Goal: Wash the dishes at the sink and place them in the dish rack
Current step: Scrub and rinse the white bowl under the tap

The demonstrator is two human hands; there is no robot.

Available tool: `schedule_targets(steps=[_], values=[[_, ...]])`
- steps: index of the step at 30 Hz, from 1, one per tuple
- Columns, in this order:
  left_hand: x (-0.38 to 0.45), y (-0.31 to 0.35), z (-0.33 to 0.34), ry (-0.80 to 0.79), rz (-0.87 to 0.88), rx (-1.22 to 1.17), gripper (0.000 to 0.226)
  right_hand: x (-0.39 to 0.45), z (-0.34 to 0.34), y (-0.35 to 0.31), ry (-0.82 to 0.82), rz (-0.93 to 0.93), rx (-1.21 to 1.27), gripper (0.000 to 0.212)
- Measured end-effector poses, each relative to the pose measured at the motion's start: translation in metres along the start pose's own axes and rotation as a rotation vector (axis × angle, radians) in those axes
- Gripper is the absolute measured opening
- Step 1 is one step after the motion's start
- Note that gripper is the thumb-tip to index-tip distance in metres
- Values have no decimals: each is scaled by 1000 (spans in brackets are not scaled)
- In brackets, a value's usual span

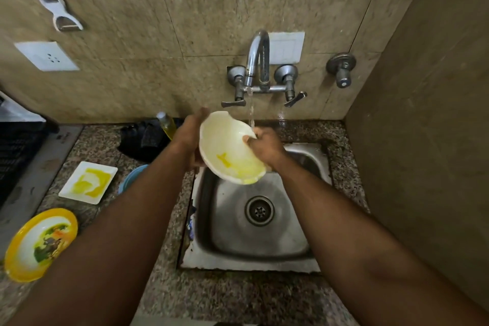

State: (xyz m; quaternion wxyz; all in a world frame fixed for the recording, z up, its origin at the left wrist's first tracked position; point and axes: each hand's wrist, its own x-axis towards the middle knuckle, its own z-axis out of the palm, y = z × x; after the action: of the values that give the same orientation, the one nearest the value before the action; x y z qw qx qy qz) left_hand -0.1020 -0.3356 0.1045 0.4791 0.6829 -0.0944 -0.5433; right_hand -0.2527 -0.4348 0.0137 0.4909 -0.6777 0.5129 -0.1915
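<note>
The steel sink point(254, 219) holds no dishes, so the washing looks barely begun. Above its far-left corner, both hands hold a white bowl point(230, 148) tilted beside the running tap point(258, 61), yellow residue still pooled inside. The left hand point(189, 135) grasps its far rim; the right hand point(264, 147) clasps the near-tap edge. Left of the sink wait a yellow-rimmed plate point(39, 243), a smeared square white plate point(88, 182) and what may be a blue dish point(133, 177), all apparently unwashed. The dark crate point(18, 148) farther left is possibly the rack.
</note>
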Motion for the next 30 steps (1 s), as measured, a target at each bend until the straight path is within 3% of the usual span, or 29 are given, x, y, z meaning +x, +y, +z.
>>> schedule_targets(steps=[5, 7, 9, 12, 13, 16, 18, 20, 24, 26, 28, 30], values=[[-9, 8, -2, 24, -21, 190, 32, 3, 11, 5, 102, 60, 93, 28], [-10, 4, 2, 84, 11, 178, 28, 2, 15, 6, 236, 144, 238, 33], [-5, -2, 7, 220, 72, 146, 29, 1, 22, 10, 223, 207, 307, 18], [-1, -7, 9, 414, 182, 146, 32, -9, 37, 14, 29, 271, 330, 57], [1, -8, 8, 428, 190, 143, 33, -12, 40, 17, 33, 270, 312, 57], [-2, -16, 9, 418, 197, 186, 41, -14, 43, 22, 155, 232, 111, 27], [-3, -20, 12, 451, 238, 341, 35, -12, 43, 20, 190, 270, 23, 47], [-4, -23, 13, 493, 307, 441, 27, -12, 40, 12, 205, 337, 92, 55], [-17, -30, 14, 643, 431, 283, 20, -14, 43, 11, 86, 333, 497, 27], [-20, -32, 13, 686, 470, 180, 21, -21, 53, 13, 8, 327, 701, 44], [-19, -35, 11, 683, 461, 123, 20, -28, 60, 13, 57, 316, 711, 45], [-21, -42, 12, 671, 434, 89, 32, -26, 62, 14, 214, 297, 583, 26]])
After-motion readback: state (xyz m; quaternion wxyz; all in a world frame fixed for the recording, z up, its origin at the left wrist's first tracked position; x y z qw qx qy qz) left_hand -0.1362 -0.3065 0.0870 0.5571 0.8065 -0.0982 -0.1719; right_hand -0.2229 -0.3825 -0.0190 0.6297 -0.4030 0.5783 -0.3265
